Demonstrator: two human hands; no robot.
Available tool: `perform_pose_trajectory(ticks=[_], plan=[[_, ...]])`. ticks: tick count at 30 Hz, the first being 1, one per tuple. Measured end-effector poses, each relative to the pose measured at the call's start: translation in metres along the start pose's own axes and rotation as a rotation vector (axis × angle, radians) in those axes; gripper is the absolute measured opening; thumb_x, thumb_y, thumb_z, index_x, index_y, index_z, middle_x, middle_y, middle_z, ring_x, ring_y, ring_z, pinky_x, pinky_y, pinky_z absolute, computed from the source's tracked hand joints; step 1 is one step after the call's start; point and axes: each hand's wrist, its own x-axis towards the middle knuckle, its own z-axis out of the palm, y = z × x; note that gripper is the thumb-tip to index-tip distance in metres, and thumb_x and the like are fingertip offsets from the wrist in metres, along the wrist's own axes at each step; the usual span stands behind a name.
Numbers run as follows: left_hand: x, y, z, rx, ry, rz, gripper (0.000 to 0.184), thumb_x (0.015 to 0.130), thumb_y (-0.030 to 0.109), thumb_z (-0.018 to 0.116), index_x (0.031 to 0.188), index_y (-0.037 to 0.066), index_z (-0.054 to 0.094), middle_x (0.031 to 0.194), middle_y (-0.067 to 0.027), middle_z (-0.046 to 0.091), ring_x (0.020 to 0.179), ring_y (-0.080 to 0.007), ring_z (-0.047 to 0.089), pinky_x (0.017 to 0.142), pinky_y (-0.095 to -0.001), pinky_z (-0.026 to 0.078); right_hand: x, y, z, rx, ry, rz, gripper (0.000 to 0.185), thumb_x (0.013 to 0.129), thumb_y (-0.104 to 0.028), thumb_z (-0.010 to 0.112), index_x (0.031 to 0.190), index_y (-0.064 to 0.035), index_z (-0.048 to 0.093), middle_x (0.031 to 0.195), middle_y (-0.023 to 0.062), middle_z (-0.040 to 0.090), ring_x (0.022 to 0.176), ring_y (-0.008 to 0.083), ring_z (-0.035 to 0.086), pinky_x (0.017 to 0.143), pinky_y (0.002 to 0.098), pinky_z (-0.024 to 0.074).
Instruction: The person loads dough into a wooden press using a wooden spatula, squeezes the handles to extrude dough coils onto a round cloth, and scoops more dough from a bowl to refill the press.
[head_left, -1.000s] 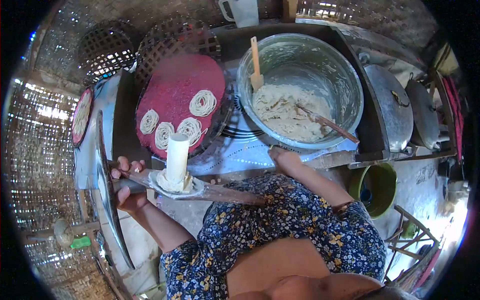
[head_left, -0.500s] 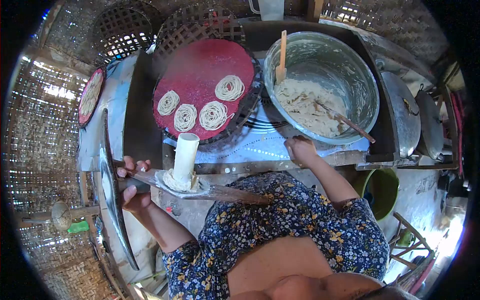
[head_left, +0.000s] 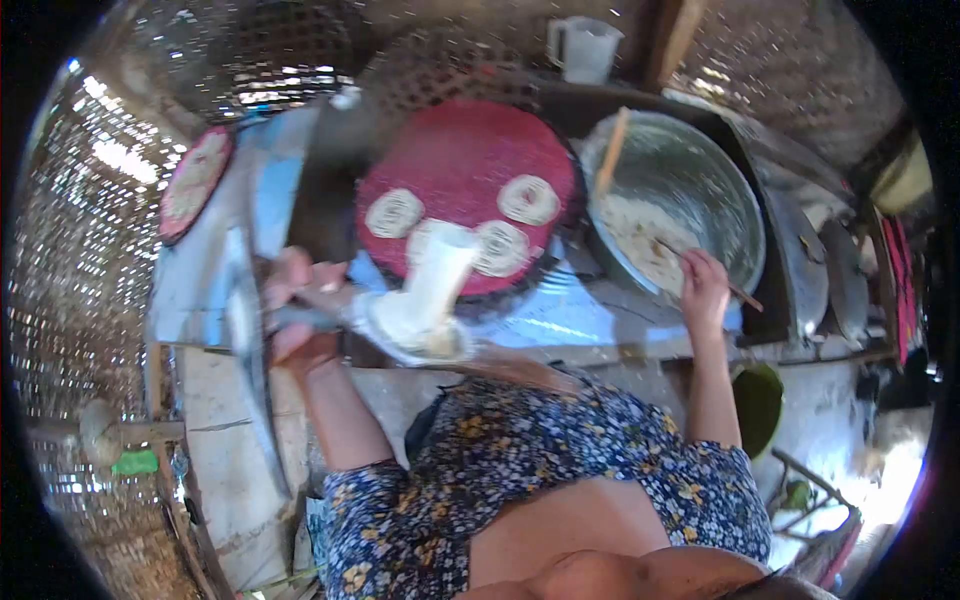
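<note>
My left hand (head_left: 298, 295) is closed around a wooden noodle press (head_left: 525, 372), blurred by motion. A white tube (head_left: 440, 275) stands up from the middle of the press, with pale dough about its base. A long dark lever bar (head_left: 257, 375) crosses the press's left end. At the front rim of a large basin (head_left: 725, 185), my right hand (head_left: 706, 284) is closed on a thin wooden stick (head_left: 745, 298), whose other end rests in sticky pale dough (head_left: 640, 230). A wooden spatula (head_left: 612, 150) leans inside the basin's left wall.
A round red mat (head_left: 465, 150) carries several noodle coils (head_left: 528, 200), partly hidden behind the tube. Another coil-covered mat (head_left: 195, 185) sits at far left. A plastic jug (head_left: 588, 50) stands at the back, metal lids (head_left: 800, 245) at right, a green tub (head_left: 757, 405) below.
My right hand has moved from the table edge up to the stick in the basin. My left hand and the press have shifted right and up in view, as the camera view also moved.
</note>
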Motion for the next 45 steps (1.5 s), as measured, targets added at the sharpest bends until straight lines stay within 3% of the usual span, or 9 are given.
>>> perform_pose_trajectory(ticks=[3, 8, 12, 14, 19, 24, 29, 31, 45], plan=[[0.023, -0.015, 0.004, -0.083, -0.080, 0.037, 0.039, 0.054, 0.008, 0.071, 0.085, 0.015, 0.050, 0.088, -0.0048, 0.041, 0.082, -0.0257, 0.052, 0.092, -0.0456, 0.041, 0.011, -0.014, 0.012, -0.181, 0.034, -0.168, 0.022, 0.084, -0.014, 0.054, 0.101, -0.0017, 0.061, 0.111, 0.0143, 0.057, 0.105, 0.0295, 0.052, 0.092, 0.0382, 0.0376], [0.063, -0.035, 0.031, -0.239, -0.302, 0.139, 0.034, 0.054, 0.005, 0.070, 0.083, 0.009, 0.054, 0.088, -0.0054, 0.042, 0.083, -0.0308, 0.056, 0.087, -0.0495, 0.045, 0.015, -0.122, 0.006, 1.196, -0.678, 0.065, 0.059, 0.090, -0.051, 0.032, 0.122, -0.0027, 0.047, 0.124, 0.0140, 0.048, 0.116, 0.0245, 0.044, 0.099, 0.0381, 0.0307], [0.080, -0.033, 0.046, -0.300, -0.450, 0.086, 0.033, 0.056, 0.000, 0.072, 0.083, 0.009, 0.056, 0.091, -0.0061, 0.044, 0.087, -0.0305, 0.056, 0.088, -0.0493, 0.044, 0.002, -0.219, 0.006, 1.930, -0.941, 0.854, 0.082, 0.078, -0.072, 0.028, 0.132, -0.0099, 0.034, 0.119, 0.0231, 0.048, 0.091, 0.0288, 0.057, 0.073, 0.0459, 0.0479], [0.078, -0.031, 0.037, -0.159, -0.432, 0.091, 0.049, 0.056, 0.004, 0.076, 0.099, 0.008, 0.053, 0.104, -0.0081, 0.043, 0.098, -0.0296, 0.052, 0.092, -0.0461, 0.041, 0.024, -0.230, 0.013, 2.645, -1.765, 0.215, 0.073, 0.079, -0.063, 0.040, 0.136, -0.0194, 0.025, 0.113, 0.0287, 0.048, 0.069, 0.0314, 0.058, 0.053, 0.0385, 0.0493], [0.072, -0.019, 0.008, 0.378, -0.248, -0.230, 0.099, 0.055, 0.030, 0.082, 0.134, 0.001, 0.029, 0.137, -0.0126, 0.032, 0.120, -0.0215, 0.039, 0.100, -0.0367, 0.033, 0.047, -0.213, 0.019, 2.373, -1.336, 0.160, 0.079, 0.073, -0.038, 0.066, 0.132, -0.0023, 0.027, 0.109, 0.0275, 0.048, 0.045, 0.0178, 0.048, 0.035, 0.0221, 0.0397], [0.073, -0.012, -0.007, 1.106, -0.586, -0.030, 0.072, 0.063, 0.032, 0.071, 0.124, 0.005, 0.045, 0.126, -0.0078, 0.049, 0.117, -0.0205, 0.045, 0.103, -0.0378, 0.024, 0.085, -0.248, -0.025, 1.711, -0.808, 0.291, 0.093, 0.071, -0.037, 0.068, 0.137, 0.0000, 0.012, 0.102, 0.0169, 0.051, 0.049, 0.0128, 0.048, 0.033, 0.0179, 0.0351], [0.080, -0.015, -0.004, 1.208, -0.551, -0.225, 0.067, 0.065, 0.036, 0.069, 0.124, 0.012, 0.047, 0.126, -0.0040, 0.050, 0.117, -0.0152, 0.045, 0.104, -0.0370, 0.020, 0.114, -0.249, -0.013, 1.025, -0.515, -0.322, 0.094, 0.067, -0.015, 0.071, 0.140, -0.0070, 0.012, 0.128, 0.0193, 0.037, 0.109, 0.0262, 0.045, 0.080, 0.0289, 0.0433], [0.083, -0.041, -0.018, 1.588, -0.544, 0.168, 0.070, 0.062, 0.045, 0.067, 0.125, 0.023, 0.044, 0.087, -0.0044, 0.060, 0.082, -0.0256, 0.058, 0.077, -0.0392, 0.043, 0.124, -0.262, -0.028, 0.568, -0.328, -0.671, 0.093, 0.063, -0.014, 0.074, 0.138, -0.0134, 0.020, 0.125, 0.0234, 0.035, 0.107, 0.0345, 0.048, 0.081, 0.0341, 0.0462], [0.100, -0.071, -0.007, 1.061, -0.395, -0.202, 0.047, 0.064, 0.031, 0.070, 0.105, 0.012, 0.056, 0.108, -0.0089, 0.058, 0.107, -0.0248, 0.051, 0.093, -0.0355, 0.037, 0.125, -0.253, 0.004, 0.705, -0.535, -0.538, 0.092, 0.062, -0.029, 0.076, 0.136, -0.0105, 0.025, 0.127, 0.0238, 0.030, 0.113, 0.0383, 0.041, 0.095, 0.0413, 0.0361]])
